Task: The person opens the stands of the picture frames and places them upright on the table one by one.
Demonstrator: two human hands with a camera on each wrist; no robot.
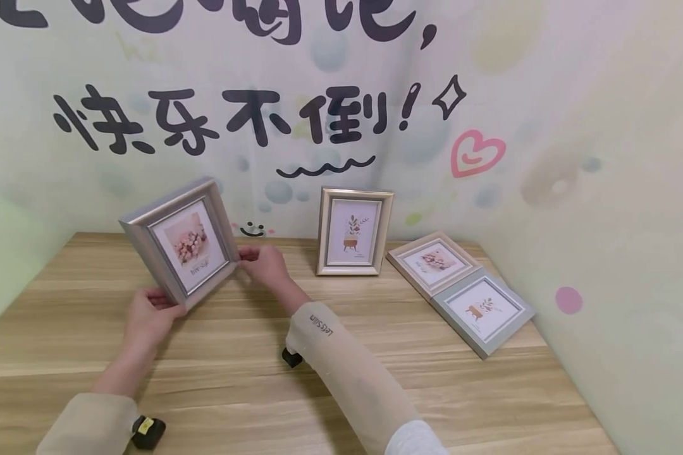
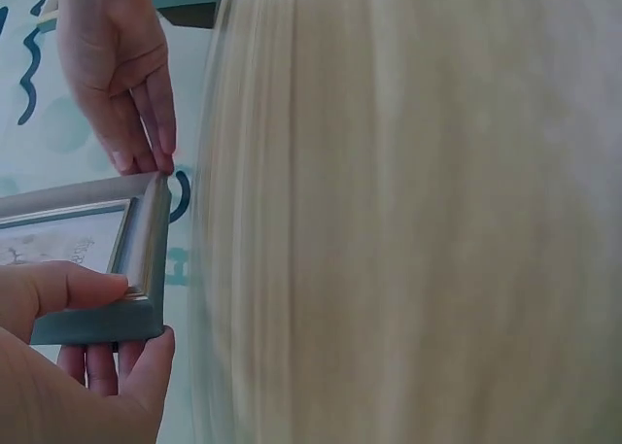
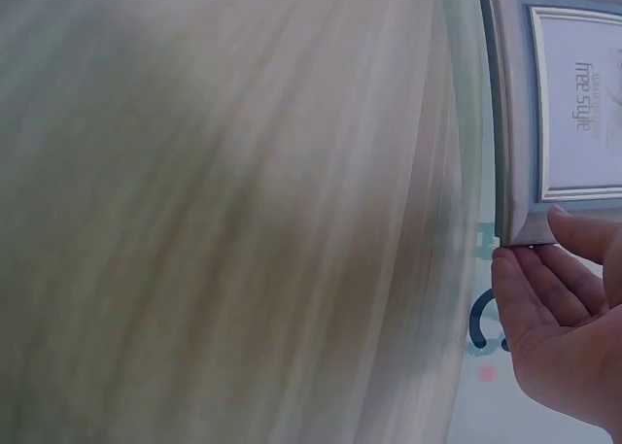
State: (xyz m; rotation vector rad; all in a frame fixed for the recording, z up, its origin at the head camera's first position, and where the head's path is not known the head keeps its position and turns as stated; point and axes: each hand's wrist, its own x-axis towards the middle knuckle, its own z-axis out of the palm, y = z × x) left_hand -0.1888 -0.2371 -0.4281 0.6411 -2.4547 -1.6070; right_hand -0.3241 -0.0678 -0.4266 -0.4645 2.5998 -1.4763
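Observation:
A grey-beige picture frame (image 1: 190,243) with a pink flower print is tilted near the back left of the table. My left hand (image 1: 148,319) grips its lower left corner; in the left wrist view the thumb (image 2: 92,287) lies on the front border and the fingers reach underneath. At the lower right corner my right hand (image 1: 267,268) pinches the edge, its thumb (image 3: 583,232) on the front and its fingers behind, as the right wrist view shows. The back of this picture frame is hidden.
Upright near the wall stands a gold-edged picture frame (image 1: 355,270) with a potted plant print. To its right, a beige picture frame (image 1: 401,260) and a grey-blue one (image 1: 458,328) lie flat, touching. A lettered wall covering (image 1: 250,189) rises behind the wooden table (image 1: 250,392).

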